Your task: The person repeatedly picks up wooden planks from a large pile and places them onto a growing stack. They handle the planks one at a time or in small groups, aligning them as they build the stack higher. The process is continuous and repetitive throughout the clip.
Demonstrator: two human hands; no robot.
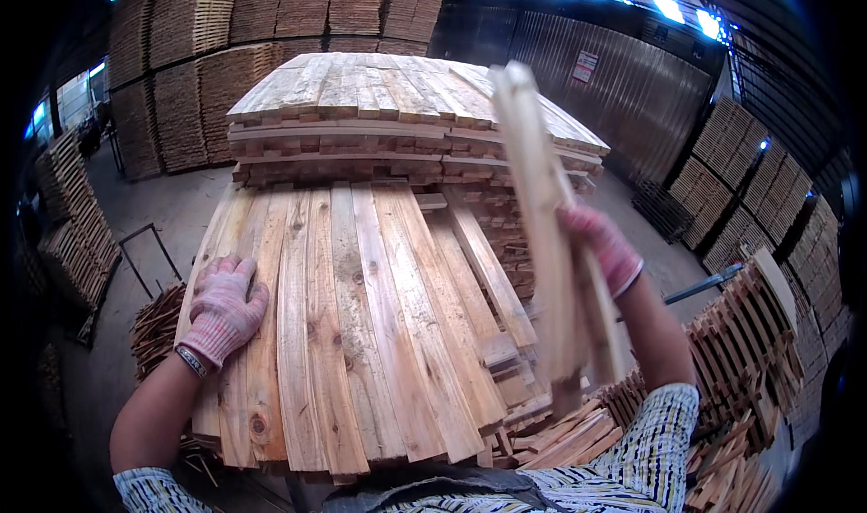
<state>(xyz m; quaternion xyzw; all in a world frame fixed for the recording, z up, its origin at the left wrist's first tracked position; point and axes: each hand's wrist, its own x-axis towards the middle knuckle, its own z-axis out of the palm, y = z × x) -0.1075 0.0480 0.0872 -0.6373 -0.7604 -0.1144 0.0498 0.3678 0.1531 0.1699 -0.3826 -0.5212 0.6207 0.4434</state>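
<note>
My left hand (226,307), in a pale pink knit glove, lies on the left edge of a row of wooden boards (370,305), its fingers resting on the wood. To the right, my gloved right hand (603,247) is closed round wooden boards (533,179), which stand steeply on end above the right side of the stack. They look like at least two, somewhat blurred by motion. A narrow board (488,265) lies apart from the row, beside a gap. Short wood ends (506,368) show below it.
Beyond the row rises a higher stack of boards (361,88). Loose offcuts (569,436) lie at the lower right, near slatted wood piles (741,350). Tall lumber stacks (262,25) stand at the back left, with a corrugated metal wall (623,79) behind and a metal cart frame (149,242) at left.
</note>
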